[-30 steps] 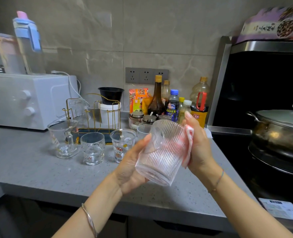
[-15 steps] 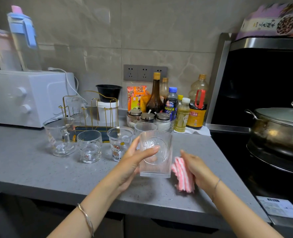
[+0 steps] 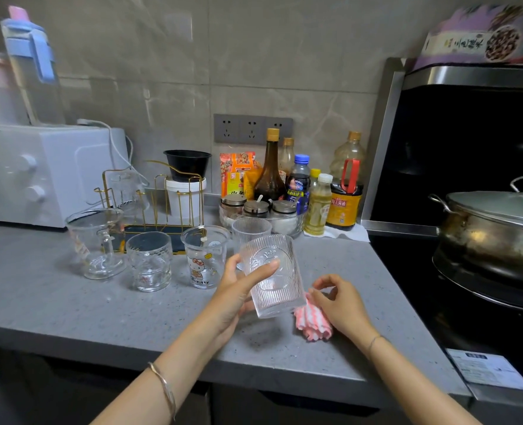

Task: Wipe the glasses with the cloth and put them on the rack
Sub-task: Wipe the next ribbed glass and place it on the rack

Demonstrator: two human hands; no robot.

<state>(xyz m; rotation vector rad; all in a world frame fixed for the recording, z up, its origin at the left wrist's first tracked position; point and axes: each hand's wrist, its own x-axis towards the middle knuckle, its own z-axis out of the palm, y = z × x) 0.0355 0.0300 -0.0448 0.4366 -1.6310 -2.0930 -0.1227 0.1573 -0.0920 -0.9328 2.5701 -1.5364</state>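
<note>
My left hand (image 3: 237, 291) grips a ribbed clear glass (image 3: 274, 279) upright, just above the grey counter (image 3: 70, 305). My right hand (image 3: 338, 302) hovers to its right with loosely curled fingers, over the pink striped cloth (image 3: 312, 328) lying on the counter. A gold wire rack (image 3: 162, 204) stands behind, with one glass (image 3: 125, 191) on its left side. In front of the rack stand a handled glass mug (image 3: 97, 243), a dimpled glass (image 3: 150, 262), a cartoon-printed glass (image 3: 205, 256) and another ribbed glass (image 3: 251, 233).
A white oven (image 3: 39, 173) sits at the back left. Sauce bottles (image 3: 300, 185) and spice jars (image 3: 257, 210) crowd the back wall. A lidded steel pot (image 3: 496, 228) sits on the black stove at right. The counter's front edge runs just below my wrists.
The glass went from tilted at chest height down to upright near the counter. My right hand carried the cloth down, laid it on the counter and lifted off it.
</note>
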